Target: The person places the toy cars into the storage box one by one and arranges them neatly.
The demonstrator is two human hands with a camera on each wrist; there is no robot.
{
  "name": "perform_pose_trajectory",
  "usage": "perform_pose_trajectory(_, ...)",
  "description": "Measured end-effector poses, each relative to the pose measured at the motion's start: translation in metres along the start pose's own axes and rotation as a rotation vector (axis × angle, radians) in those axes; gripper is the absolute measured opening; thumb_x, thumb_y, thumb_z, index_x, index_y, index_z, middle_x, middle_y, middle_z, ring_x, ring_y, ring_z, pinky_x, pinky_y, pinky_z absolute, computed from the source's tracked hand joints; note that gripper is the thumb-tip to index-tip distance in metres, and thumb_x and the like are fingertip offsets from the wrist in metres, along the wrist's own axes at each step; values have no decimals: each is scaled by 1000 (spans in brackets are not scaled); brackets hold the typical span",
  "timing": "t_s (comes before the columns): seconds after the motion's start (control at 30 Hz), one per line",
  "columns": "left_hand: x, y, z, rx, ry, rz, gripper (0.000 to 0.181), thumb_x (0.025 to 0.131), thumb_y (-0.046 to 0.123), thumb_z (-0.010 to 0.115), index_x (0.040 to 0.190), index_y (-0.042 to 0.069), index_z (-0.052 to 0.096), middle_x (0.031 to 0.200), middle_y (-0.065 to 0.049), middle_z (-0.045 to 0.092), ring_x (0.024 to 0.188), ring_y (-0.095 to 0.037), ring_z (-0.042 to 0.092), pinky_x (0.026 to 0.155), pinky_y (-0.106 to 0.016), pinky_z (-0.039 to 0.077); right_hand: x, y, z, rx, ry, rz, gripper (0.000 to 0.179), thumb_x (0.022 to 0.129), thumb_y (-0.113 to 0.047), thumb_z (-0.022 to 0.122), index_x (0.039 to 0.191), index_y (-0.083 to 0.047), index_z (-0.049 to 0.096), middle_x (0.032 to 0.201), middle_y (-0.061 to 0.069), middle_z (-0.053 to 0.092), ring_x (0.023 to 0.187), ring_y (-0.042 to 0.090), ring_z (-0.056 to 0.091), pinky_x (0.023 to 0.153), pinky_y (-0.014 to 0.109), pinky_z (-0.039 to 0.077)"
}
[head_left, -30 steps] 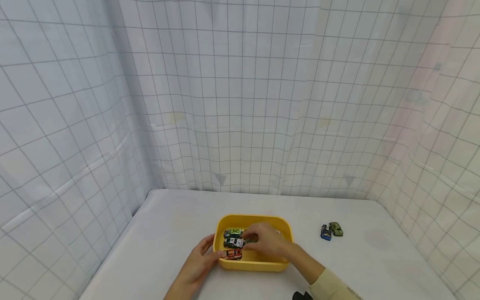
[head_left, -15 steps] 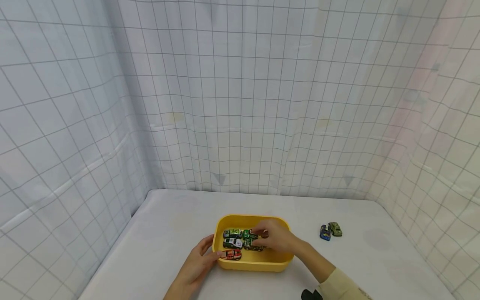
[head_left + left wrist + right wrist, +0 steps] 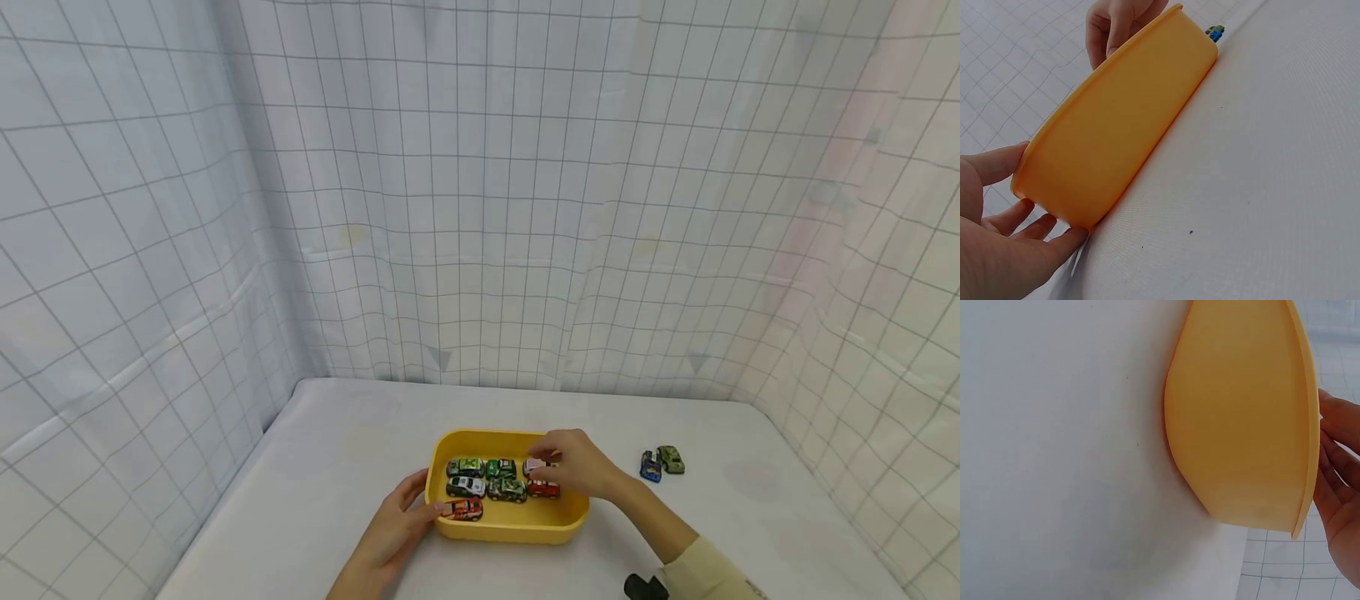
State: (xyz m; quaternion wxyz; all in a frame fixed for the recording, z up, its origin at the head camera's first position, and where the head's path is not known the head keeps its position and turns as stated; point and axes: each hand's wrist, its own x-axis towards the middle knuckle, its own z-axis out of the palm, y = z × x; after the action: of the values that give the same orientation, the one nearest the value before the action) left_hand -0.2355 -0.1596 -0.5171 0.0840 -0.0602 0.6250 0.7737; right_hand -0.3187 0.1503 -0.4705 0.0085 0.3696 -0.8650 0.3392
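A yellow plastic bin (image 3: 517, 535) sits on the white table with several toy cars inside. My left hand (image 3: 405, 517) grips its left end, thumb over the rim and fingers against the outside wall. Inside the bin, my right hand (image 3: 577, 467) has its thumb and fingers around a whitish-pink toy car (image 3: 532, 465), partly hidden by the hand. Just below that hand lies a red toy car (image 3: 543, 489). Further left are a green car (image 3: 501, 469), a camouflage car (image 3: 507, 490), a lime-green car (image 3: 466, 467), a white-and-black car (image 3: 466, 487) and an orange-red car (image 3: 463, 509).
Right of the bin, a blue toy car (image 3: 651, 467) and an olive-green toy car (image 3: 671, 459) lie side by side on the table (image 3: 360, 433). White gridded curtains (image 3: 480, 250) enclose the table's back and sides.
My right hand has moved rightward inside the bin, from the camouflage car to the whitish-pink one, uncovering the green, camouflage and red cars. My left hand stays on the bin.
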Motion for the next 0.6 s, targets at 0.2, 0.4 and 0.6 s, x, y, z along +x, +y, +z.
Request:
perform_pose_trajectory(0.2, -1, 1, 0, -18, -12, -1, 82, 90, 3, 79, 156, -5, 32, 165, -32, 15, 145, -47, 31, 112, -48, 43, -6, 5, -11, -29, 22, 38, 31, 92, -18, 81, 115, 1, 76, 107, 8, 74, 98, 25, 69, 87, 36, 61)
perform_pose_trajectory(0.4, 0, 1, 1, -11, 1, -11, 84, 90, 4, 80, 157, -5, 31, 165, -32, 15, 145, -46, 31, 113, -49, 42, -17, 13, -23, -23, 48, 57, 25, 92, -10, 80, 113, 3, 75, 108, 12, 73, 97, 29, 69, 86, 37, 61)
perform_pose_trajectory(0.6, -1, 1, 0, -13, -13, -14, 85, 91, 5, 79, 158, -5, 28, 165, -32, 12, 146, -47, 30, 113, -49, 42, -28, 26, -32, -30, 83, 58, 26, 92, -13, 81, 112, 2, 75, 107, 12, 73, 94, 26, 68, 83, 34, 62)
